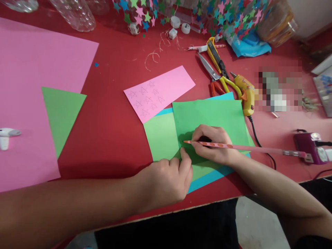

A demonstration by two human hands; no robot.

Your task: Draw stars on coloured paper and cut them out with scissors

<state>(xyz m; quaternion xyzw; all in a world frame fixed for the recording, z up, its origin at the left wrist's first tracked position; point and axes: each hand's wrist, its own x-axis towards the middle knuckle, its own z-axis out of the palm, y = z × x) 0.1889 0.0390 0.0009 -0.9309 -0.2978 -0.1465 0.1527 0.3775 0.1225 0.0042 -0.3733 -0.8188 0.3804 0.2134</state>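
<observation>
A pink pencil [259, 149] is held in the right hand [219, 136], its tip set over dark green paper [207, 114]. That paper is laid on light green paper [162, 136] and blue paper [207, 180] on the red bench [109, 138]. Its edge is touched by one left hand [168, 180] finger; whether that hand is closed cannot be told.

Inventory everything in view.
Top sheet: one, green, centre
Lower papers: multiple, green, blue, underneath
Pencil: one, pink, centre
Star strip: one, pink, centre
Other papers: multiple, pink, green, left
Glue gun: one, yellow, right
Scissors: one, silver blades, right
Cutter: one, yellow, beside scissors
Stars: many, multicoloured, far edge
Bottles: several, clear, far left
Packet: one, blue, far right
Device: one, purple, right
Table: one, red, underneath
Left hand: one, on papers
Right hand: one, holding pencil
</observation>
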